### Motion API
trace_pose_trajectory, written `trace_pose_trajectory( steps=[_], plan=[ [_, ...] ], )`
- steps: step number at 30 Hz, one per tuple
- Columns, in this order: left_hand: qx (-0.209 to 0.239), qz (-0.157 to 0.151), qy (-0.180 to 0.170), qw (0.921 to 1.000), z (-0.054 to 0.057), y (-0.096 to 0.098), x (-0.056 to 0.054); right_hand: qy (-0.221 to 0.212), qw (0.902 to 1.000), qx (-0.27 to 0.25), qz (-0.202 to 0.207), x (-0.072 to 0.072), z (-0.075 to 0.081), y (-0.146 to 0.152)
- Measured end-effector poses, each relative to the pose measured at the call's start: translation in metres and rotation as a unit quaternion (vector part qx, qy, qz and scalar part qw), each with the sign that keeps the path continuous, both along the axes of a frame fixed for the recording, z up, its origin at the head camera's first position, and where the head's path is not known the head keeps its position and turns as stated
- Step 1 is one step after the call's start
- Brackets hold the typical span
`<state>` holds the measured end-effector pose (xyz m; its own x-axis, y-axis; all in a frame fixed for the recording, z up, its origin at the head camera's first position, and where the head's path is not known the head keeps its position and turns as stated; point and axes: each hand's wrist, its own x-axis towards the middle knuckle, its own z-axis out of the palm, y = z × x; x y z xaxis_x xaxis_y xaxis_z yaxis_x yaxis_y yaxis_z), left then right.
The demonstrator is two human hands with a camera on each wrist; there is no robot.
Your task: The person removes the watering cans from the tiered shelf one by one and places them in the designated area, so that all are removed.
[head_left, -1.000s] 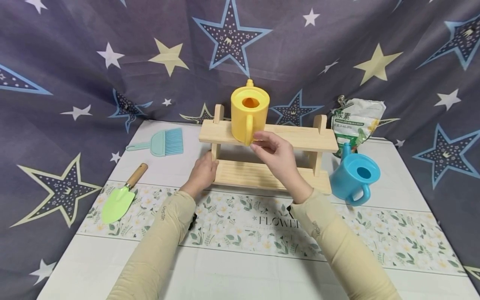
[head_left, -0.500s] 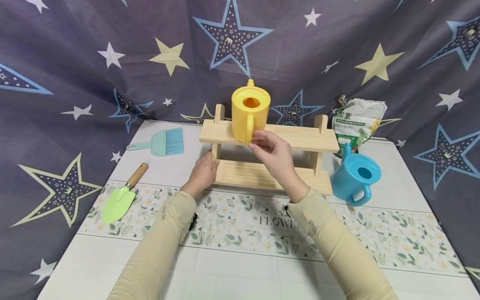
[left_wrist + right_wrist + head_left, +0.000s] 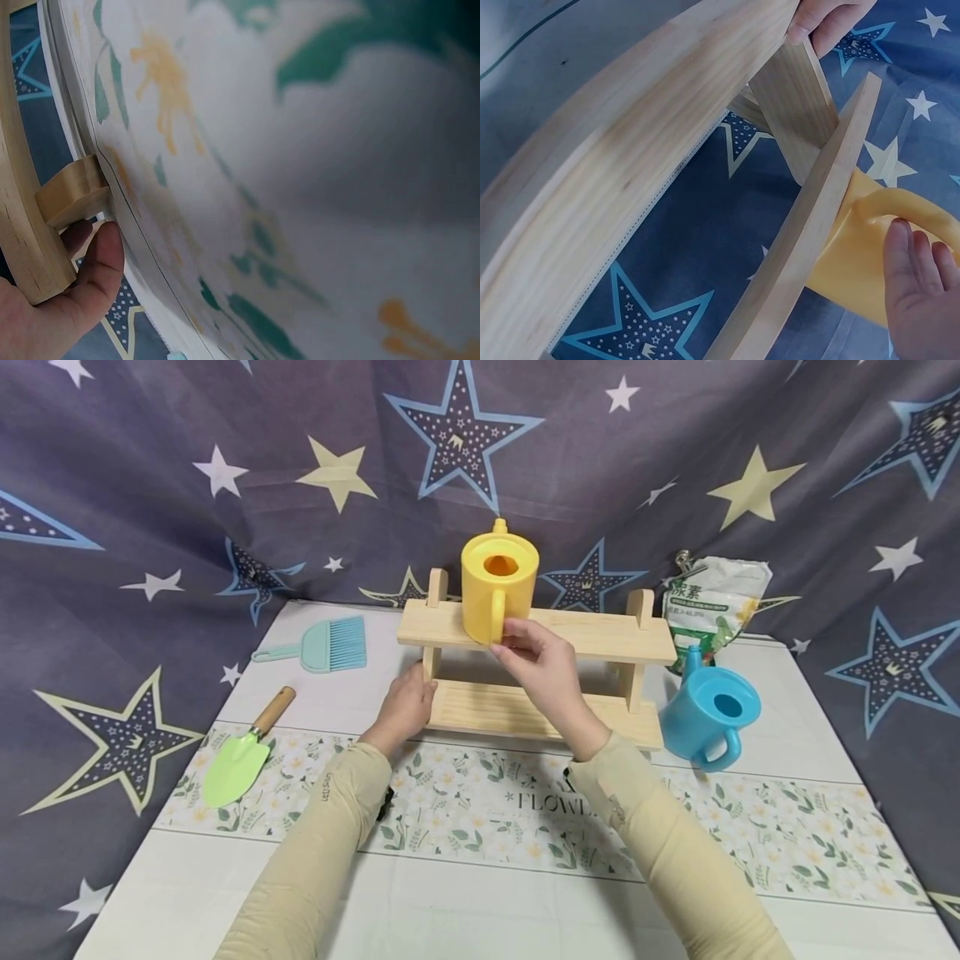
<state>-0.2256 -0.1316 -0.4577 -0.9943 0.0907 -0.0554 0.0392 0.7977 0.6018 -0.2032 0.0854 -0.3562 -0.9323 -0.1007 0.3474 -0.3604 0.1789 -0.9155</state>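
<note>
A yellow watering can (image 3: 480, 593) stands upright on the upper board of a two-tier wooden shelf (image 3: 600, 635), its handle facing me and its spout to the back. Beside the low end of that handle my right hand (image 3: 546, 670) has its fingertips at the handle's right side, its thumb just under it. In the right wrist view the fingers (image 3: 901, 259) look fairly straight and touch the handle without wrapping it. My left hand (image 3: 401, 706) grips the shelf's lower left end. Its thumb and fingers curl round the wood in the left wrist view (image 3: 90, 277).
A blue watering can (image 3: 697, 718) stands right of the shelf, before a white-and-green bag (image 3: 716, 602) with a metal clip. Leftward lie a turquoise brush with dustpan (image 3: 318, 645) and a green trowel (image 3: 238, 768) with a wooden handle. A starred cloth (image 3: 570, 452) hangs behind.
My right hand has shifted slightly left along the yellow can's handle. The can, the shelf and my left hand have stayed in place.
</note>
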Motion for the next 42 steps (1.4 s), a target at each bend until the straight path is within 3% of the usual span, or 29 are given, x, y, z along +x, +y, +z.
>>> trace_pose_trajectory(
  steps=[23,42],
  plan=[
    [-0.009,-0.004,0.002,0.9999,0.0015,-0.0005,-0.0002,0.019,0.9965,0.075,-0.030,-0.0094,0.0027,-0.0071],
    [-0.006,-0.004,-0.002,1.0000,0.0004,-0.0004,0.0001,0.054,0.9923,0.105,-0.038,-0.0071,0.0044,-0.0032]
  ],
)
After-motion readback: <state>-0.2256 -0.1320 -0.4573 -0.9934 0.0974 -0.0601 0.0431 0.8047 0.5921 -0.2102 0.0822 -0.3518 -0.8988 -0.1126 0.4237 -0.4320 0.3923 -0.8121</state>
